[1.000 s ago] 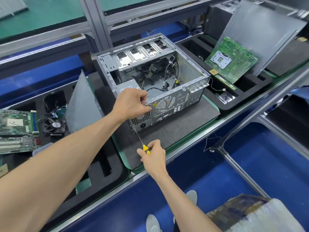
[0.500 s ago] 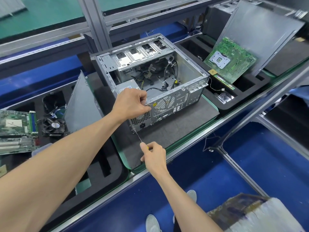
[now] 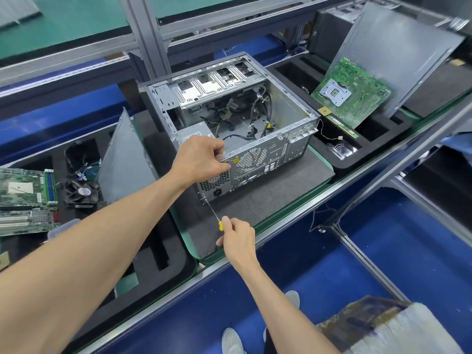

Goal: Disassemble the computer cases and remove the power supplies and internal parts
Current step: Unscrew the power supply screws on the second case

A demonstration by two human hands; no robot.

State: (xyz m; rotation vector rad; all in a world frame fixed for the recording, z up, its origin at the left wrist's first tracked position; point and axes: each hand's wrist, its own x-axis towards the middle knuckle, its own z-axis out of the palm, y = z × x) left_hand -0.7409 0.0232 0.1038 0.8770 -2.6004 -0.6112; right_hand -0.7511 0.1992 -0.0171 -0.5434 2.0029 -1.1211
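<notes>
Far out to the left of my left hand (image 3: 201, 159) I see a green circuit board (image 3: 24, 198) lying in a black foam tray (image 3: 163, 254), with a small black fan (image 3: 80, 191) just beside it and a grey side panel (image 3: 125, 162) leaning upright between the fan and the computer case (image 3: 229, 129). That panel stands close to my left forearm, so there is little room on that side. My left hand is clenched over the near top edge of the case, fingers curled onto the rear rim just above the power supply (image 3: 194, 135), which sits in the case's near left corner with its vented face below my knuckles. The case lies open side up on a dark foam mat (image 3: 268, 198) on the table (image 3: 293, 203); loose cables (image 3: 255, 118) fill its middle and a drive cage spans the far side. Below and slightly right of the left hand, my right hand (image 3: 238, 238) is grasping a yellow-handled screwdriver (image 3: 213, 213), its thin shaft angled up-left with the tip at the lower left corner of the rear panel. The mat's near edge runs just beneath this hand, close to the table's metal rail. Well to the right of both hands, a second foam tray (image 3: 319, 149) holds a green motherboard (image 3: 351, 94) propped against another grey panel (image 3: 398, 54); open mat lies between that tray and the case.
</notes>
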